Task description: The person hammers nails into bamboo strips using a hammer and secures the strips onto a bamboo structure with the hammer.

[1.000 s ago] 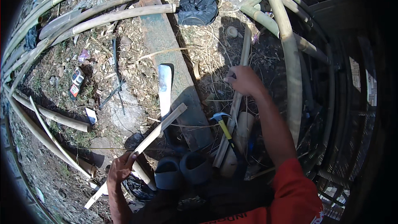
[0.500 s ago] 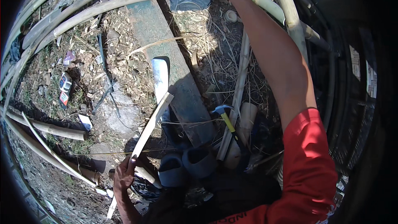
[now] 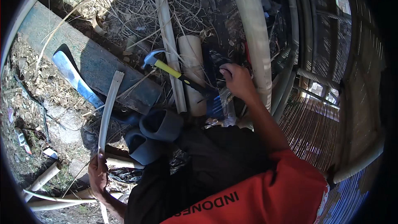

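Observation:
My left hand [image 3: 98,175] is closed round a split bamboo strip [image 3: 108,114], which stands up from the fist and reaches below it. Over on the right, my right hand [image 3: 239,82] has its fingers curled at a dark, tooth-edged thing [image 3: 214,64]; what its fingertips hold, if anything, is hidden. A machete [image 3: 74,74] lies with its blade against a worn blue-green plank [image 3: 89,45], left of the strip. A claw hammer [image 3: 166,68] with a yellow and black handle rests across a bamboo pole [image 3: 166,29] and a short bamboo tube [image 3: 191,52].
Two dark grey slippers [image 3: 161,125] are at my feet. A thick bamboo pole [image 3: 252,29] stretches past my right hand, with clear plastic [image 3: 228,107] below it. Shavings cover the ground, and a slatted bamboo wall [image 3: 311,130] stands at the right.
My right arm has come back from the far black plastic to the dark thing beside the hammer. The view has swung right. My left hand still grips the bamboo strip.

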